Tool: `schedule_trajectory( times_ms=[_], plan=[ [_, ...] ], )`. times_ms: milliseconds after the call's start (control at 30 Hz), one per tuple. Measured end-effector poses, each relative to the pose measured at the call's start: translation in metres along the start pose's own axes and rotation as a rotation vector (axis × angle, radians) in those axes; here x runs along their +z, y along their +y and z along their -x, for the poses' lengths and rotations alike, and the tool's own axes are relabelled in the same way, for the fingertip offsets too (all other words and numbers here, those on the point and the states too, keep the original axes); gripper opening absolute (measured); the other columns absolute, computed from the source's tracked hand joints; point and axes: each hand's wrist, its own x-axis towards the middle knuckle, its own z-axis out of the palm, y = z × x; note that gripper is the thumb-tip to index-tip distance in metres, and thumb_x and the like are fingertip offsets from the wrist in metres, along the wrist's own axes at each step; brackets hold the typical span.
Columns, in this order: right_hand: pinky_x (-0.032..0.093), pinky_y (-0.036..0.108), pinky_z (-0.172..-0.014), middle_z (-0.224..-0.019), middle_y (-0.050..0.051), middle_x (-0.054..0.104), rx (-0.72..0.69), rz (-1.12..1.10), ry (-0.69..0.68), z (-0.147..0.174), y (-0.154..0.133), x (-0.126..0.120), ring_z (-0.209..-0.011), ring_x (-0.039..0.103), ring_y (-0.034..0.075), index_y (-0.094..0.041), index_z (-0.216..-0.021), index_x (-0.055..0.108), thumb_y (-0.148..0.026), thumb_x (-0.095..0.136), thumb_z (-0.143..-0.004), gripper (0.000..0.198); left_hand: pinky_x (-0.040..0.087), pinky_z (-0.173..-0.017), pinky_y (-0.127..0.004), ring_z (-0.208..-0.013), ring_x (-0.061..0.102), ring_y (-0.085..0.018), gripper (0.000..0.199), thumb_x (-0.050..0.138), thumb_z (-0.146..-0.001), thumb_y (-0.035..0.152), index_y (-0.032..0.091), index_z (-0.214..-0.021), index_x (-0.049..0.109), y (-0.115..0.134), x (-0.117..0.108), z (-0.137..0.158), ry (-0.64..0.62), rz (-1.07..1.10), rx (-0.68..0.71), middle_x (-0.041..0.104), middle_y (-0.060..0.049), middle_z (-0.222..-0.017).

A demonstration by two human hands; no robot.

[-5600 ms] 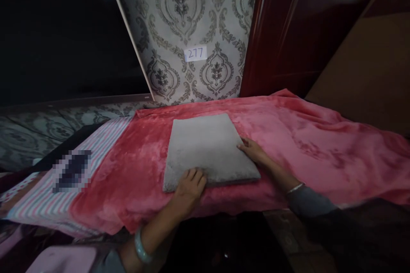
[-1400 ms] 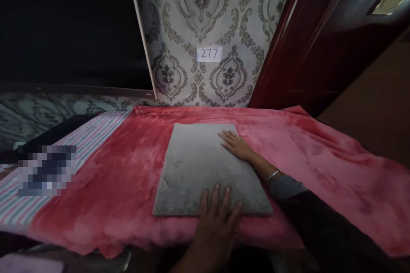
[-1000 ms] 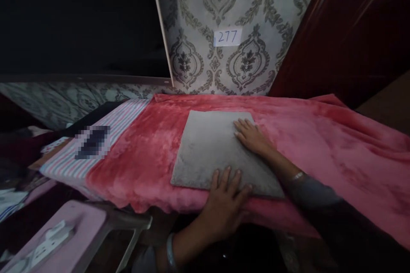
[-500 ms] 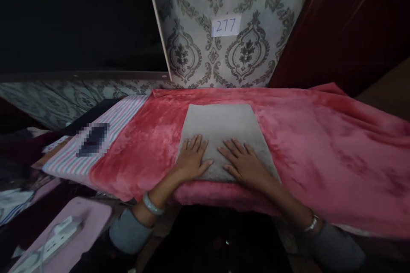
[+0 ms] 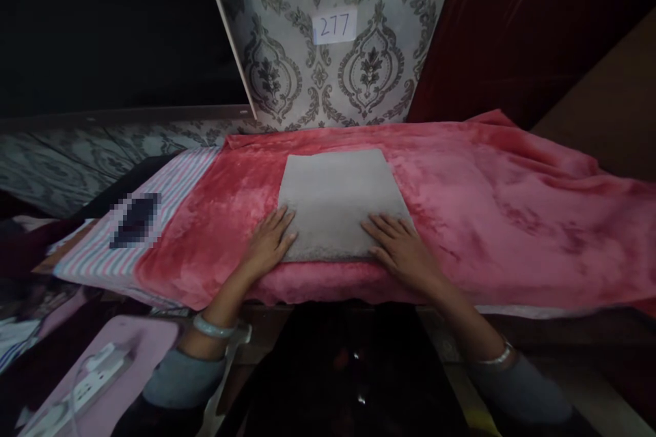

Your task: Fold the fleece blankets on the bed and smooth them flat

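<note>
A grey, soft-looking piece of cloth (image 5: 338, 198), flat and roughly square, lies on a red-pink plush blanket (image 5: 482, 218). At the cloth's left edge rests my left hand (image 5: 269, 239), fingers stretched out, partly on the blanket. Across from it, my right hand (image 5: 402, 249) lies flat over the near right corner, its fingers spread on the grey surface. Neither hand grips anything. The cloth's near edge shows between the two hands.
A striped cloth (image 5: 97, 249) with a dark blurred-out item (image 5: 136, 220) on it lies left. A power strip (image 5: 89, 389) sits on a pink stool (image 5: 138, 341). Behind are a patterned wall (image 5: 287, 13), a large dark screen (image 5: 102, 27) and a dark red panel (image 5: 512, 34).
My hands have moved apart, the left from the cloth's surface out to its left edge, the right toward the right edge. The view has shifted a little.
</note>
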Motion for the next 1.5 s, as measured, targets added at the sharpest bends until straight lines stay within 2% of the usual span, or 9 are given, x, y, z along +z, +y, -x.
schedule_trajectory(
  times_ms=[100, 233, 367, 533, 667, 1033, 1200, 1333, 1500],
  plan=[
    [0.022, 0.060, -0.121, -0.156, 0.008, 0.042, 0.131, -0.183, 0.196, 0.023, 0.019, 0.004, -0.148, 0.030, 0.032, -0.025, -0.146, 0.053, -0.053, 0.041, -0.100, 0.055, 0.023, -0.123, -0.053, -0.148, 0.035, -0.029, 0.057, 0.042, -0.097, 0.051, 0.020, -0.143, 0.053, -0.001, 0.000, 0.005, 0.070, 0.099, -0.030, 0.039, -0.011, -0.160],
    [0.032, 0.054, -0.119, -0.155, 0.010, 0.043, 0.328, -0.642, 0.447, 0.043, 0.030, 0.008, -0.143, 0.041, 0.028, -0.024, -0.153, 0.041, -0.057, 0.055, -0.092, 0.071, 0.030, -0.120, -0.052, -0.141, 0.045, -0.031, 0.060, 0.057, -0.086, 0.056, 0.018, -0.133, 0.061, 0.011, 0.001, 0.002, 0.242, 0.369, -0.129, 0.051, -0.014, -0.151],
    [0.039, 0.049, -0.116, -0.155, 0.009, 0.044, 0.470, -1.080, 0.469, 0.048, 0.024, 0.003, -0.141, 0.043, 0.025, -0.028, -0.155, 0.035, -0.053, 0.060, -0.090, 0.074, 0.042, -0.112, -0.045, -0.128, 0.056, -0.029, 0.063, 0.068, -0.077, 0.056, 0.018, -0.128, 0.063, 0.021, -0.006, 0.000, 0.364, 0.807, -0.325, 0.065, -0.012, -0.133],
    [0.049, 0.049, -0.109, -0.139, 0.008, 0.061, 0.572, -1.418, 0.450, 0.045, 0.019, -0.001, -0.127, 0.059, 0.026, -0.027, -0.140, 0.051, -0.047, 0.068, -0.082, 0.064, 0.052, -0.082, -0.035, -0.088, 0.066, -0.022, 0.073, 0.082, -0.062, 0.051, 0.016, -0.123, 0.065, 0.020, -0.011, 0.001, 0.340, 1.088, -0.517, 0.072, -0.004, -0.090],
    [0.055, 0.049, -0.101, -0.131, 0.005, 0.067, 0.550, -1.462, 0.424, 0.042, 0.018, 0.001, -0.122, 0.062, 0.025, -0.030, -0.135, 0.055, -0.044, 0.068, -0.082, 0.056, 0.050, -0.070, -0.031, -0.077, 0.063, -0.020, 0.082, 0.086, -0.057, 0.049, 0.015, -0.127, 0.062, 0.023, -0.009, 0.001, 0.353, 1.079, -0.516, 0.067, -0.001, -0.080],
    [0.061, 0.047, -0.093, -0.129, 0.005, 0.068, 0.576, -1.399, 0.428, 0.044, 0.010, 0.000, -0.117, 0.065, 0.027, -0.032, -0.144, 0.049, -0.049, 0.073, -0.082, 0.070, 0.052, -0.074, -0.032, -0.085, 0.068, -0.022, 0.078, 0.083, -0.062, 0.052, 0.016, -0.127, 0.063, 0.022, -0.002, 0.005, 0.385, 1.061, -0.469, 0.073, -0.006, -0.093],
    [0.056, 0.057, -0.100, -0.120, 0.006, 0.071, 0.622, -1.513, 0.389, 0.051, 0.005, 0.009, -0.118, 0.065, 0.033, -0.031, -0.111, 0.071, -0.049, 0.074, -0.078, 0.038, 0.054, -0.080, -0.036, -0.092, 0.069, -0.024, 0.066, 0.078, -0.068, 0.051, 0.018, -0.124, 0.065, 0.018, 0.007, 0.009, 0.420, 1.042, -0.434, 0.075, -0.008, -0.101],
    [0.054, 0.056, -0.104, -0.130, 0.001, 0.066, 0.614, -1.498, 0.355, 0.051, 0.000, 0.027, -0.126, 0.058, 0.033, -0.043, -0.106, 0.071, -0.055, 0.068, -0.077, 0.031, 0.053, -0.085, -0.036, -0.095, 0.068, -0.023, 0.061, 0.076, -0.072, 0.048, 0.018, -0.125, 0.064, 0.014, 0.016, 0.012, 0.422, 1.055, -0.404, 0.074, -0.009, -0.108],
    [0.060, 0.043, -0.088, -0.141, -0.007, 0.057, 0.654, -1.527, 0.324, 0.045, -0.011, 0.050, -0.133, 0.050, 0.026, -0.061, -0.108, 0.066, -0.050, 0.074, -0.067, 0.043, 0.052, -0.082, -0.033, -0.091, 0.067, -0.021, 0.058, 0.073, -0.078, 0.042, 0.018, -0.130, 0.062, 0.007, 0.025, 0.016, 0.411, 1.063, -0.418, 0.073, -0.008, -0.103]
  ],
)
